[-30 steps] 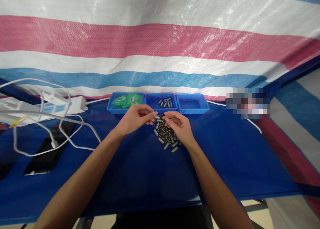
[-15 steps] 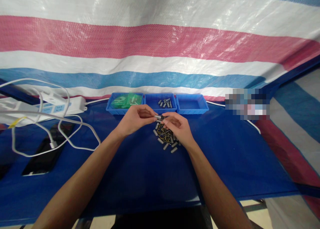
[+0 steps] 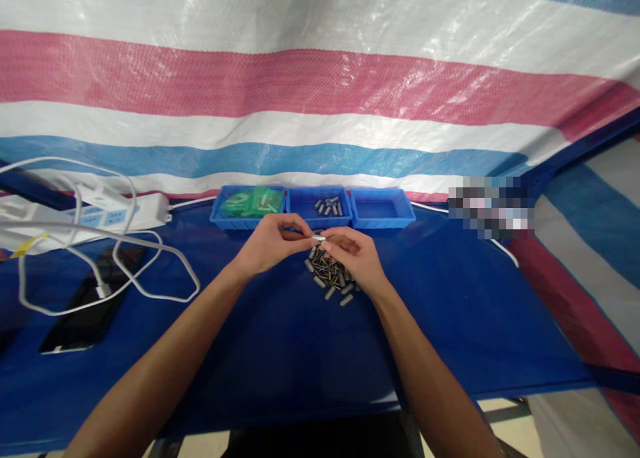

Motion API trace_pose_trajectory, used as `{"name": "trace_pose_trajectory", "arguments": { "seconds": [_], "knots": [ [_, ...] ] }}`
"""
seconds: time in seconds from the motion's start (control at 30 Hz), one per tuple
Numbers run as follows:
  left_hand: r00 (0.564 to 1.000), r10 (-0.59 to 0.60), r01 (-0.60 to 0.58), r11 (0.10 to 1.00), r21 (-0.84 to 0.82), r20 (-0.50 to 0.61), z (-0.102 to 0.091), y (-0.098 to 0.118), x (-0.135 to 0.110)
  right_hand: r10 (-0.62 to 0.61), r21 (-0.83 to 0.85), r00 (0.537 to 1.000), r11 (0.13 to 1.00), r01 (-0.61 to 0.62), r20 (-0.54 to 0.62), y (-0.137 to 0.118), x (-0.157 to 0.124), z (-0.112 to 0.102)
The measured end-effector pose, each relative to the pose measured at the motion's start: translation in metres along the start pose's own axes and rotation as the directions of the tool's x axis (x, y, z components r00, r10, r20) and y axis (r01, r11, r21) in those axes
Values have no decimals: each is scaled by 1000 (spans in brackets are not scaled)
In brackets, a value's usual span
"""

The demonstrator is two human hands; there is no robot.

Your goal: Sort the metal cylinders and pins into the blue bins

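From the head camera, both hands meet above the middle of the blue table point(image 3: 280, 351). The left hand point(image 3: 270, 245) is closed down to a narrow pinch, thumb and forefinger gripping one end of a small metal piece point(image 3: 318, 237). The right hand point(image 3: 353, 261) pinches the other end in the same way, its other fingers curled loosely. The piece lies roughly level between the fingertips, just above the table. It is so small that a fingertip grip from both sides looks like the only steady hold. At this size it is hard to tell whether it is one part or two pressed together.

Directly under the hands lies a loose pile of parts point(image 3: 327, 275), grey sleeves mixed with thin dark and yellow pins, close enough for easy picking. Three blue trays sit touching in a row at the far edge. The left tray point(image 3: 216, 219) holds green packets point(image 3: 250, 201), the middle tray point(image 3: 303, 208) holds a few grey sleeves point(image 3: 329, 207), and the right tray point(image 3: 380, 210) stands beside it. Well to the left are a power strip point(image 3: 125, 211), looped white cables point(image 3: 150, 271) and a dark phone point(image 3: 75, 315) on charge, clear of the arms.
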State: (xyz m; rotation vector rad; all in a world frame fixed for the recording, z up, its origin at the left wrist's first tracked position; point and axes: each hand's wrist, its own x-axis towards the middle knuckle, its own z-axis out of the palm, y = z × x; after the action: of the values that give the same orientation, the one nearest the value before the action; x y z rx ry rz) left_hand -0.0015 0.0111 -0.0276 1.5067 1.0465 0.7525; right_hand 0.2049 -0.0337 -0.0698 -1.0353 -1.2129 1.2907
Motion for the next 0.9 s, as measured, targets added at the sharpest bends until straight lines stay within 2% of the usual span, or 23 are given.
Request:
{"name": "trace_pose_trajectory", "arguments": {
  "seconds": [0.33, 0.53, 0.63, 0.7, 0.8, 0.9],
  "knots": [
    [999, 7, -5, 1000, -31, 38, -1, -5, 1, 52, 32, 999, 998, -53, 15, 2, 1, -2],
    [997, 21, -19, 999, -36, 73, 0, -1, 1, 23, 46, 1000, 999, -23, -7, 3, 2, -1],
    [995, 26, -34, 996, 81, 91, -4, 1, 0, -19, -12, 999, 1000, 18, -45, 3, 1, -1],
    [997, 56, -66, 976, 208, 52, -10, 0, 0, -37, -58, 996, 998, 32, -77, 3, 1, -1],
    [990, 135, -106, 904, 413, -42, -19, -4, 2, -66, -103, 990, 993, 53, -128, 3, 2, -2],
    [983, 184, -134, 803, 580, -28, -25, -8, 3, -115, -139, 981, 986, 93, -157, 5, 3, -4]
  ]
}}
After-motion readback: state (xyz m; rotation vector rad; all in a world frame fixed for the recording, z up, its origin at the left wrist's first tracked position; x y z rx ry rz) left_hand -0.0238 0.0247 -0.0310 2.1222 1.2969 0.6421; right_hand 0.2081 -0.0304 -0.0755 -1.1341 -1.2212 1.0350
